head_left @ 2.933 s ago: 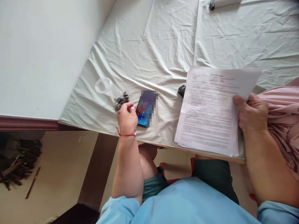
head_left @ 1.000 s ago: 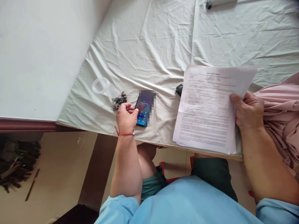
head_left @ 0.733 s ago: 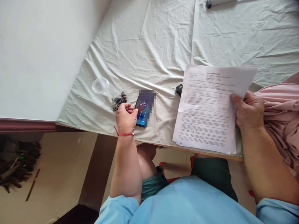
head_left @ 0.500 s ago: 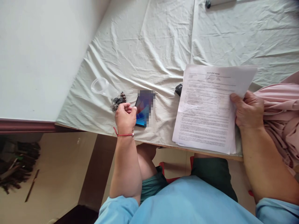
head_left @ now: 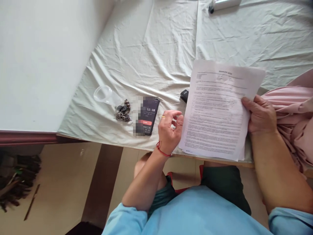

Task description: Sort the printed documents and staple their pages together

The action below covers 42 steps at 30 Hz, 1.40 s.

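My right hand (head_left: 262, 114) grips the right edge of a stack of printed papers (head_left: 215, 114), thumb on top. The stack is tilted up a little over the table's front edge. Close by its left edge is my left hand (head_left: 171, 125), fingers loosely curled with a gap to the thumb and nothing seen in them. It wears a ring and a red string bracelet. To the left of this hand lies a phone (head_left: 151, 114), its lit screen reading 52:38 above a red bar; part of the screen is blurred out.
A bunch of keys (head_left: 123, 112) lies by a clear plastic cup (head_left: 104, 94) on its side. A black object (head_left: 184, 95) is partly hidden by the papers. Pink cloth (head_left: 293, 101) is bunched at right. A white object (head_left: 226, 4) is at the far edge of view. Pale cloth (head_left: 161, 49) covers the table.
My left hand has moved right, from beside the phone to the papers' left edge. The phone's screen has changed from a colourful picture to a dark one with digits. My right hand keeps its grip.
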{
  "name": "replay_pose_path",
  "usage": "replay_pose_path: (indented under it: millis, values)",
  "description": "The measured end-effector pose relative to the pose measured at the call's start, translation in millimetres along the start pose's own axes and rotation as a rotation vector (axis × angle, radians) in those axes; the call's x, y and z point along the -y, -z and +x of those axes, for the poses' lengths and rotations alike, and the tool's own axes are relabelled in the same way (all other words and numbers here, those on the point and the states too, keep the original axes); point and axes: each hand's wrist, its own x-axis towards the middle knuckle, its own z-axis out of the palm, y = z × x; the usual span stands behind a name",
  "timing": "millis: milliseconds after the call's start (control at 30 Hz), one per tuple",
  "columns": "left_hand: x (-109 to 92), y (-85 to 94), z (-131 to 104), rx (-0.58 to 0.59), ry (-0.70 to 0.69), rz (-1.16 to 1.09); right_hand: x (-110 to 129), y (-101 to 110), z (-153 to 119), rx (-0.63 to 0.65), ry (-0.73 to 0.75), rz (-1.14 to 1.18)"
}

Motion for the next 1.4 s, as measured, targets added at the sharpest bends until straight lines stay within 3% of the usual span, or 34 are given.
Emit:
replay_pose_path:
  millis: [167, 367, 567, 733, 900, 1067, 1233, 1400]
  values:
    - [-8.7, -17.6, 1.7, 0.064, 0.208, -0.304, 10.6, 5.1, -3.2, 0.047, -0.075, 0.017]
    - [-25.0, -26.5, 4.6, 0.166, 0.516, -0.784, 5.7, 9.1, 0.4, 0.117, -0.111, -0.065]
    - [-18.3, -25.2, 6.2, 0.004, 0.743, -0.925, 1.2, 4.8, -1.2, 0.155, -0.128, -0.107]
    - [1.0, -22.6, 5.0, 0.104, 0.729, -0.879, -2.5, 2.3, -4.5, 0.207, -0.118, -0.105]
    - [12.1, -24.6, 3.5, -0.04, 0.724, -0.771, -6.5, 1.4, -4.3, 0.206, -0.085, -0.051]
    - [11.7, -29.6, 5.1, -0.104, 0.722, -0.728, -9.8, 2.8, -1.6, 0.203, 0.005, -0.05]
    - [16.9, -32.7, 6.5, -0.087, 0.72, -0.723, -12.6, 2.5, -0.4, 0.151, 0.045, -0.12]
    - [24.3, -31.5, 6.9, -0.062, 0.715, -0.608, -17.4, 6.0, 4.5, 0.036, 0.177, -0.242]
